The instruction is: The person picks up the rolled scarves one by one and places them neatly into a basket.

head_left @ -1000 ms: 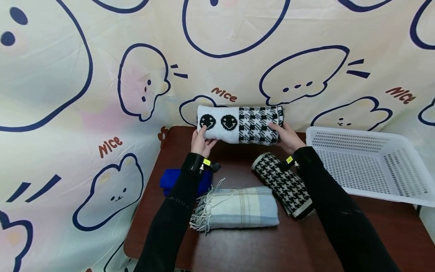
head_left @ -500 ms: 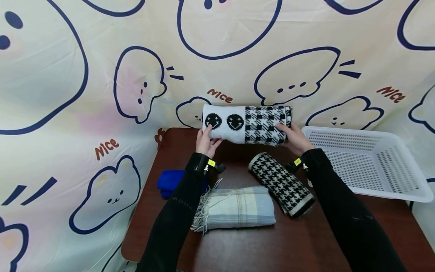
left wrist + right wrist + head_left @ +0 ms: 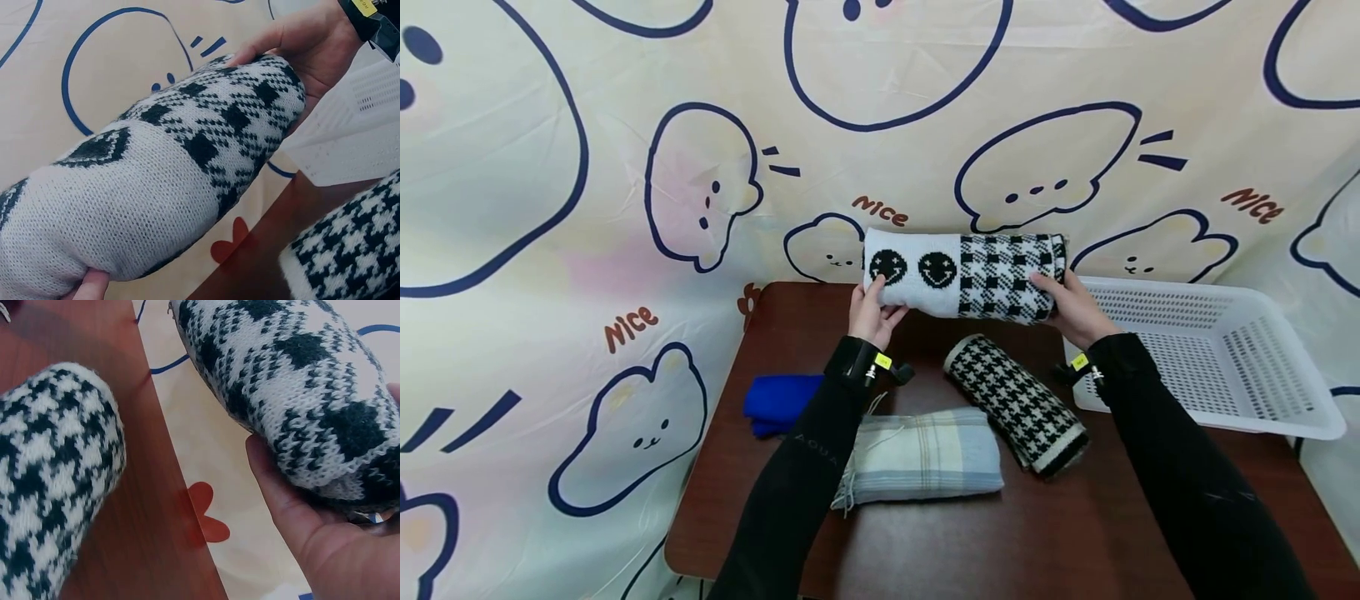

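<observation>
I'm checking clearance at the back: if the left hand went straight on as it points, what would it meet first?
Beyond the patterned knit roll that the left hand holds, probably the printed cloth behind the table first; the head view leaves the gap's depth unclear.

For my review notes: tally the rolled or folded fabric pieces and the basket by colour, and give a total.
Black and white: 2 (smiley-face roll, houndstooth roll)
Solid blue: 1 (folded cloth)
Pale blue and cream: 1 (fringed plaid cloth)
White: 1 (perforated basket)
Total: 5
</observation>
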The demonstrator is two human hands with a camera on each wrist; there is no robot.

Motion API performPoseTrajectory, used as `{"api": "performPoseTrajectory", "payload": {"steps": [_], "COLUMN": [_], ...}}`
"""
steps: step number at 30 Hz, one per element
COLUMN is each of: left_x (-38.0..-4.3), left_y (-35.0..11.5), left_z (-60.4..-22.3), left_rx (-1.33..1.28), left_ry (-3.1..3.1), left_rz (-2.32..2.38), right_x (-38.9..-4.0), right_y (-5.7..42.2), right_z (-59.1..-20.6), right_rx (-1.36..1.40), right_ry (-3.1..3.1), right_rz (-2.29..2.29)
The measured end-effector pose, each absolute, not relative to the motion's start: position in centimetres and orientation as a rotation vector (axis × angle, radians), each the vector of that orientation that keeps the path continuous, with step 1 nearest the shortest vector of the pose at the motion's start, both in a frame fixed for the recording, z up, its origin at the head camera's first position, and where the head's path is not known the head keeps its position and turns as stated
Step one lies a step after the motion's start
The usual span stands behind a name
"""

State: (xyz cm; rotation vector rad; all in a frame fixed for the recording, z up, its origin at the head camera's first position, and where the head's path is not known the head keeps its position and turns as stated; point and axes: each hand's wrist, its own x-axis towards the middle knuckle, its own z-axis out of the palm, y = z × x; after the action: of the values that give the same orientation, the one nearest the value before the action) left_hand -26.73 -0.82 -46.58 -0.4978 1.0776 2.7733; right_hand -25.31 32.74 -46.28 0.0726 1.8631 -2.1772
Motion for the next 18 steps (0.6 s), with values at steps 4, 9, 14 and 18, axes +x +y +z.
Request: {"api": "performPoseTrajectory", "payload": {"steps": [4,9,14,18], "left_x": [-26.5,-26.3,-26.0,-25.7], "left_y": [-0.1,0.7,1.7,2.6], "left_z": [-46.6,-46.5,-46.4,-46.3], "left_rx": [-0.48,-0.46,-0.46,-0.47], "left_ry": [1.087,1.074,1.063,1.074], "left_rz": [2.758,2.755,2.752,2.743], "right_x": [-24.8,-24.2,-23.5,-23.2], "right_y": [33.5,34.4,35.4,36.3], "right_z": [-46.2,-46.1,-46.1,-46.2], "right_rx": [0.072,0.1,0.119,0.117], "right_ry": [1.865,1.853,1.845,1.831], "right_rz": [-2.183,-2.195,-2.204,-2.219]}}
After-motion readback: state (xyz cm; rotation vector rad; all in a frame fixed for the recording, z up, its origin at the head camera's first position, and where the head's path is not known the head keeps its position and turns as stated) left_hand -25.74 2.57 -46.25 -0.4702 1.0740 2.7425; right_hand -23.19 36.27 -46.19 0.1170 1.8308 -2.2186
